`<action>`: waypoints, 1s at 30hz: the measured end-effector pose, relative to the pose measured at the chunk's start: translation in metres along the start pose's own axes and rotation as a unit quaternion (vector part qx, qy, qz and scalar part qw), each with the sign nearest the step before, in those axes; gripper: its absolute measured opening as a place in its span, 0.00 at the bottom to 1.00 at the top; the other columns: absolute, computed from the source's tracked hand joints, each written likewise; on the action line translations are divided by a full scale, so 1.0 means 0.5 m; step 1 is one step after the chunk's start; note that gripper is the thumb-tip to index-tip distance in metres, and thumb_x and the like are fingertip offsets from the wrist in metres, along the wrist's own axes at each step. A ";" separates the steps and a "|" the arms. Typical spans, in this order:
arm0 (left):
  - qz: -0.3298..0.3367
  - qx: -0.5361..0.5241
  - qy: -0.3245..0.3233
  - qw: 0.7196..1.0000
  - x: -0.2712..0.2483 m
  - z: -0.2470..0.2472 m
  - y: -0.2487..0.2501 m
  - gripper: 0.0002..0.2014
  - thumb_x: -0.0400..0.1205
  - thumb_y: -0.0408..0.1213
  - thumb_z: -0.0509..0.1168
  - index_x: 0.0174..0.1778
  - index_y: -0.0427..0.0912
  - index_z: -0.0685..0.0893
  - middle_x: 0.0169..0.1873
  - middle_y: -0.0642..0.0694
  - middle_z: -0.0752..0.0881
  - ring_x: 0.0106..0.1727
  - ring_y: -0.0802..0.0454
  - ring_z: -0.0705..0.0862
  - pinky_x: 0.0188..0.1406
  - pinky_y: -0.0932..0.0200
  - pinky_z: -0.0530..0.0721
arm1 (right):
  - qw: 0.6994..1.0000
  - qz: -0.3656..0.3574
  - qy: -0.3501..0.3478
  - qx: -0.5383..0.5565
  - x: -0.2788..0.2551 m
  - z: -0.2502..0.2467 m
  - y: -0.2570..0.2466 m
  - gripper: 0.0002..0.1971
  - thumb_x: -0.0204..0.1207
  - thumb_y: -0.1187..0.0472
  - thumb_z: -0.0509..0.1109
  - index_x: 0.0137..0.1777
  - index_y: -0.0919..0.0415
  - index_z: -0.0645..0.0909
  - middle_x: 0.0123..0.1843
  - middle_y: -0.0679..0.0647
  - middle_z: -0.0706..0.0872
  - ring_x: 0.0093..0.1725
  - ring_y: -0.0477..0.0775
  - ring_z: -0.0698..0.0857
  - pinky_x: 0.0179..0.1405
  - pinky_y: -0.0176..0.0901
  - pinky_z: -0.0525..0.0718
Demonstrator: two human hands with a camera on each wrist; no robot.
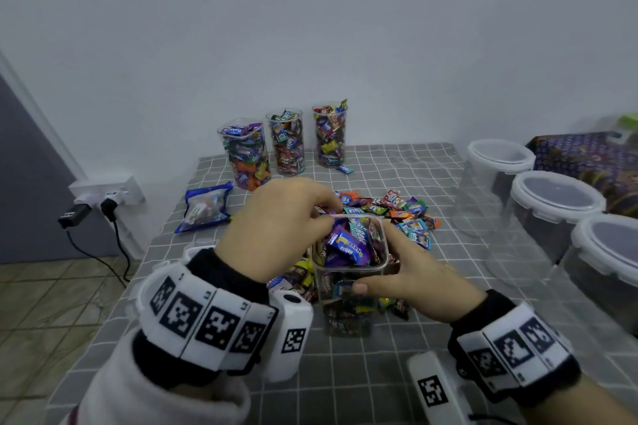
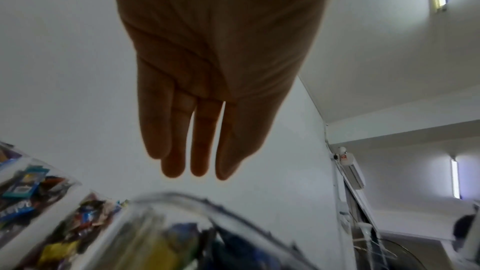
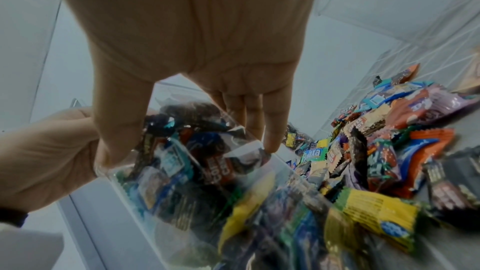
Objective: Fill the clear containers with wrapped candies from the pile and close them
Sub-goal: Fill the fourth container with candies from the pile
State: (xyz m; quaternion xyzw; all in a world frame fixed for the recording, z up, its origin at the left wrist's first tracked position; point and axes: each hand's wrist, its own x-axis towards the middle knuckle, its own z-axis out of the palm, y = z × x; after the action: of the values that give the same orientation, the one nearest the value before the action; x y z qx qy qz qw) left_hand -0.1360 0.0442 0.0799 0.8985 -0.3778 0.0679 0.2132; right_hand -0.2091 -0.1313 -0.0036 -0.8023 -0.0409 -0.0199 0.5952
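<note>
Count: 3 filled tubs [image 1: 287,141] stand uncapped in a row at the table's [image 1: 379,373] far edge, against the wall. 1 more tub [image 1: 348,283], packed to the rim with candies, stands near the front, in front of the loose pile [image 1: 390,214]. 3 larger lidded jars [image 1: 552,203] line the right side, apparently holding nothing. 1 blue candy bag [image 1: 205,205] lies left of the pile. 1 stray candy [image 1: 345,169] lies by the rightmost filled tub.

Right hand [image 1: 411,266]: wrapped round the front tub just under its rim, thumb [image 1: 362,287] on the near wall, fingers on the far right side; the right wrist view confirms thumb and fingers straddling the clear wall.

Left hand [image 1: 276,228]: above the tub's left rim, fingertips reaching over the top candies. In the left wrist view the fingers [image 2: 200,134] are straight and together, holding nothing, just above the tub mouth.

Tub has no lid on.
</note>
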 end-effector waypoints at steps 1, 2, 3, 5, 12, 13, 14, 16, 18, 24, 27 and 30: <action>0.007 -0.005 -0.001 1.000 0.001 0.002 0.006 0.09 0.78 0.42 0.67 0.51 0.55 0.88 0.47 0.55 0.87 0.46 0.60 0.83 0.51 0.55 0.79 | 1.000 0.002 0.002 0.000 0.000 -0.001 0.000 0.37 0.61 0.56 0.83 0.68 0.41 0.69 0.62 0.41 0.85 0.62 0.42 0.84 0.64 0.44 0.81; 0.020 -0.004 -0.014 1.000 0.001 0.006 0.013 0.08 0.78 0.43 0.67 0.51 0.55 0.89 0.47 0.55 0.87 0.47 0.59 0.83 0.51 0.55 0.79 | 1.000 0.004 0.002 0.000 -0.001 -0.003 -0.001 0.35 0.63 0.60 0.83 0.67 0.42 0.70 0.61 0.40 0.85 0.61 0.41 0.84 0.62 0.41 0.81; 0.037 0.009 -0.037 0.999 0.001 0.013 0.020 0.08 0.78 0.44 0.67 0.50 0.55 0.89 0.46 0.54 0.88 0.47 0.58 0.84 0.52 0.55 0.80 | 1.000 0.003 0.002 -0.002 -0.002 -0.003 -0.004 0.34 0.63 0.63 0.82 0.66 0.43 0.70 0.60 0.40 0.86 0.60 0.40 0.84 0.60 0.38 0.81; 0.061 0.059 -0.076 0.993 -0.003 0.026 0.031 0.08 0.78 0.46 0.66 0.48 0.55 0.89 0.46 0.54 0.89 0.48 0.56 0.84 0.50 0.56 0.79 | 1.000 -0.004 0.002 -0.008 -0.003 -0.001 -0.006 0.34 0.64 0.66 0.81 0.66 0.46 0.71 0.58 0.39 0.86 0.59 0.38 0.84 0.56 0.31 0.79; 0.028 0.019 -0.029 0.999 -0.022 0.033 0.001 0.08 0.79 0.47 0.65 0.49 0.58 0.88 0.47 0.58 0.87 0.50 0.62 0.81 0.48 0.60 0.76 | 1.000 -0.021 0.002 0.003 0.002 -0.004 0.008 0.35 0.63 0.64 0.82 0.67 0.42 0.71 0.61 0.43 0.86 0.61 0.43 0.85 0.58 0.39 0.81; 0.018 -0.007 -0.007 1.000 -0.026 0.037 -0.008 0.08 0.79 0.46 0.65 0.50 0.57 0.88 0.49 0.59 0.86 0.52 0.62 0.81 0.50 0.60 0.76 | 1.000 -0.030 0.005 -0.002 0.001 -0.004 0.010 0.35 0.62 0.59 0.83 0.66 0.37 0.71 0.62 0.42 0.85 0.62 0.44 0.84 0.61 0.42 0.81; 0.010 -0.025 0.014 1.000 -0.030 0.040 -0.017 0.08 0.79 0.45 0.66 0.51 0.58 0.87 0.51 0.60 0.85 0.54 0.63 0.80 0.51 0.62 0.75 | 0.999 -0.036 0.012 -0.014 0.001 -0.003 0.013 0.35 0.60 0.51 0.83 0.64 0.30 0.71 0.63 0.42 0.83 0.64 0.44 0.82 0.64 0.45 0.80; -0.005 -0.054 0.034 0.998 -0.036 0.046 -0.033 0.10 0.80 0.46 0.66 0.56 0.58 0.86 0.54 0.63 0.82 0.57 0.66 0.77 0.53 0.65 0.73 | 0.997 -0.038 0.034 -0.066 0.000 -0.001 0.025 0.35 0.55 0.32 0.77 0.64 0.23 0.69 0.67 0.38 0.78 0.69 0.43 0.76 0.70 0.52 0.75; -0.021 -0.099 0.019 0.995 -0.038 0.049 -0.048 0.14 0.79 0.50 0.66 0.61 0.60 0.82 0.56 0.66 0.79 0.59 0.67 0.76 0.56 0.64 0.73 | 0.991 -0.042 0.042 -0.122 0.001 0.001 0.048 0.41 0.55 0.20 0.65 0.70 0.30 0.66 0.70 0.35 0.73 0.72 0.42 0.71 0.73 0.56 0.70; -0.085 -0.266 -0.084 0.956 -0.038 0.079 -0.080 0.45 0.61 0.75 0.59 0.76 0.64 0.66 0.70 0.62 0.74 0.70 0.66 0.72 0.71 0.55 0.73 | 0.980 -0.043 0.085 -0.174 0.001 -0.002 0.094 0.35 0.67 0.19 0.39 0.60 0.37 0.75 0.61 0.34 0.77 0.66 0.41 0.74 0.70 0.55 0.70; -0.087 -0.294 -0.122 0.944 -0.040 0.094 -0.084 0.55 0.54 0.80 0.63 0.78 0.65 0.59 0.71 0.69 0.68 0.72 0.68 0.68 0.74 0.50 0.73 | 0.960 -0.028 0.130 -0.247 0.011 -0.021 0.124 0.48 0.67 0.20 0.35 0.70 0.52 0.76 0.70 0.46 0.78 0.71 0.46 0.73 0.74 0.53 0.68; -0.098 -0.325 -0.120 0.933 -0.039 0.103 -0.084 0.59 0.52 0.74 0.71 0.79 0.65 0.55 0.64 0.77 0.68 0.68 0.76 0.70 0.71 0.55 0.73 | 0.917 0.077 0.087 -0.381 0.017 -0.039 0.149 0.55 0.60 0.22 0.35 0.79 0.57 0.66 0.80 0.53 0.66 0.79 0.51 0.62 0.80 0.47 0.57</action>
State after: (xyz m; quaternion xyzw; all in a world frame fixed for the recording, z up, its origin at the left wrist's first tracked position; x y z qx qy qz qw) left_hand -0.1219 0.0606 0.0142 0.8142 -0.3121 -0.1880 0.4519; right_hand -0.1934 -0.1711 -0.0682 -0.9640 0.0841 -0.0579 0.2456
